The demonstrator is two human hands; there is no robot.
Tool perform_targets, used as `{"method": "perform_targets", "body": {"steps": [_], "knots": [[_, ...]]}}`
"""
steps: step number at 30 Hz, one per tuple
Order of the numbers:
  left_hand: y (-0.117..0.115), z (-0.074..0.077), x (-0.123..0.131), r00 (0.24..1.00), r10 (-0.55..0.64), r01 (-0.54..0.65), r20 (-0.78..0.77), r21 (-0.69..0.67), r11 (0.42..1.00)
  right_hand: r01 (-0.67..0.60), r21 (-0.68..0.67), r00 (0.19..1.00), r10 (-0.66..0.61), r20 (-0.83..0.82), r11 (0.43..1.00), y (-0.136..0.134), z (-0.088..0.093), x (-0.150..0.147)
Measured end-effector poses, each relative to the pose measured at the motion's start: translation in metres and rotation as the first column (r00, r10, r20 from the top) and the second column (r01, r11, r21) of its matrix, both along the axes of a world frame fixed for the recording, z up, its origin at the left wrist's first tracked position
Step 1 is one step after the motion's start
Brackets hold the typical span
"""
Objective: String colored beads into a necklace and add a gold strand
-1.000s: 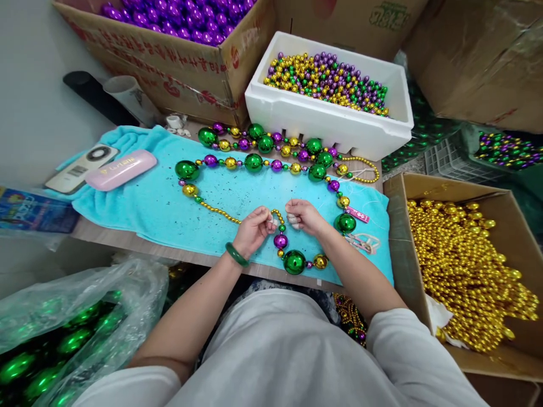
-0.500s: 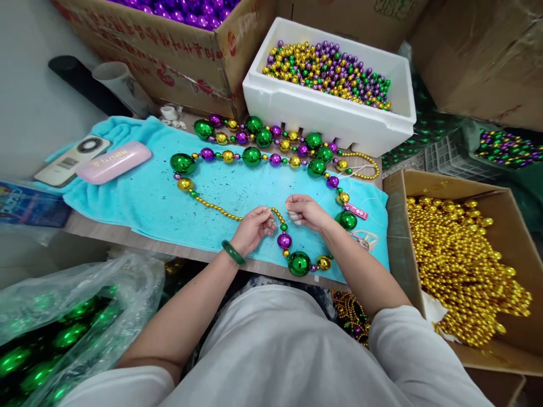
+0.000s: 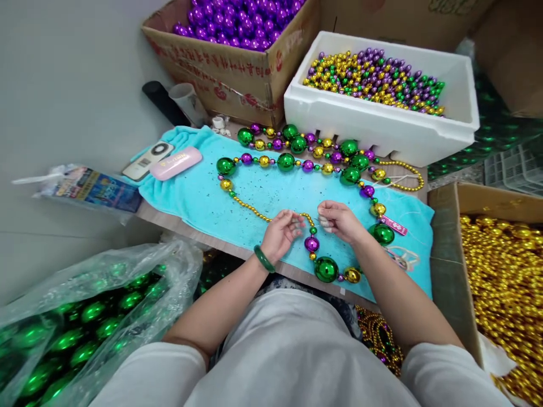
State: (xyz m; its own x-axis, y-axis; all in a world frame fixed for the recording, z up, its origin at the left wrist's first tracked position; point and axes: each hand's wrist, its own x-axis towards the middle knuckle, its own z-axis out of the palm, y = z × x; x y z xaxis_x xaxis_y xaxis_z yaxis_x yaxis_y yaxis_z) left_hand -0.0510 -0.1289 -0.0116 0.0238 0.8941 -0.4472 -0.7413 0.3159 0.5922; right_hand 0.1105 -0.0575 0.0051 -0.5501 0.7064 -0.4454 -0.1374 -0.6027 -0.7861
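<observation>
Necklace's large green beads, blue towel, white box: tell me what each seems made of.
Large green beads: probably plastic, mirror-glossy metallic finish, given their sharp reflections. Blue towel: soft fabric, maybe microfiber; matte, fuzzy, rumpled. White box: likely polystyrene foam, matte, with thick moulded walls.

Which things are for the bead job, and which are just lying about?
Likely for the job:
multicoloured bead strand by left hand and right hand
white foam box of mixed beads
purple beads
gold beads
turquoise towel

Probably lying about:
pink glasses case
translucent plastic container
bagged blue packet

The left hand [image 3: 283, 233] hides part of the bead necklace [image 3: 285, 162]; the right edge crops a cardboard box [image 3: 448, 282].
</observation>
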Motion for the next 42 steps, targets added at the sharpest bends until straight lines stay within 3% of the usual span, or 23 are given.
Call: {"method": "perform_targets", "body": {"steps": [3,5,8,10,16,18,20,23,26,32,37,42], "knots": [[0.003,0.001,-0.005,0.995,0.068,-0.066,0.069,-0.025,0.998,-0.005,-0.012,1.0,0.005,-0.003,1.0,-0.001,-0.003,-0.003],[0.003,0.0,-0.007,0.997,0.048,-0.047,0.06,-0.013,0.999,-0.012,-0.022,1.0,0.012,-0.002,1.0,-0.002,-0.005,-0.005],[0.001,-0.002,-0.007,0.989,-0.082,0.086,-0.122,0.027,0.996,-0.025,-0.026,1.0,0.025,-0.008,0.999,-0.004,-0.007,-0.006],[0.0,-0.004,-0.004,0.944,-0.172,0.181,-0.281,0.008,0.983,-0.038,-0.018,0.999,0.038,-0.001,0.999,-0.004,-0.007,-0.007],[0.005,-0.015,0.001,0.845,-0.266,0.245,-0.465,-0.106,0.964,-0.038,0.022,0.999,0.039,-0.006,0.999,-0.008,-0.007,-0.012],[0.008,-0.018,-0.001,0.846,-0.322,0.277,-0.425,-0.166,0.946,-0.024,0.032,1.0,0.024,-0.008,0.999,-0.008,-0.007,-0.012],[0.011,-0.018,-0.005,0.899,-0.319,0.269,-0.3,-0.195,0.943,0.003,0.035,1.0,-0.002,-0.021,0.999,-0.006,-0.005,-0.01],[0.012,-0.014,-0.011,0.982,-0.186,0.175,-0.035,-0.211,0.962,0.057,0.016,0.997,-0.056,-0.056,0.998,-0.003,-0.005,-0.004],[0.011,-0.007,-0.014,0.993,-0.038,0.06,0.107,-0.21,0.976,0.07,-0.026,0.996,-0.071,-0.061,0.997,-0.001,-0.009,0.0],[0.013,0.003,-0.011,0.986,0.043,-0.027,0.16,-0.1,0.995,0.015,-0.086,1.0,-0.017,-0.025,0.996,-0.007,-0.017,-0.002],[0.012,-0.002,-0.012,0.993,-0.006,0.015,0.12,-0.074,0.997,0.008,-0.093,1.0,-0.009,-0.013,0.996,-0.01,-0.016,0.0],[0.009,-0.005,-0.011,0.98,-0.061,0.059,0.189,0.012,0.998,-0.008,-0.112,1.0,0.009,0.003,0.994,-0.011,-0.017,-0.001]]}}
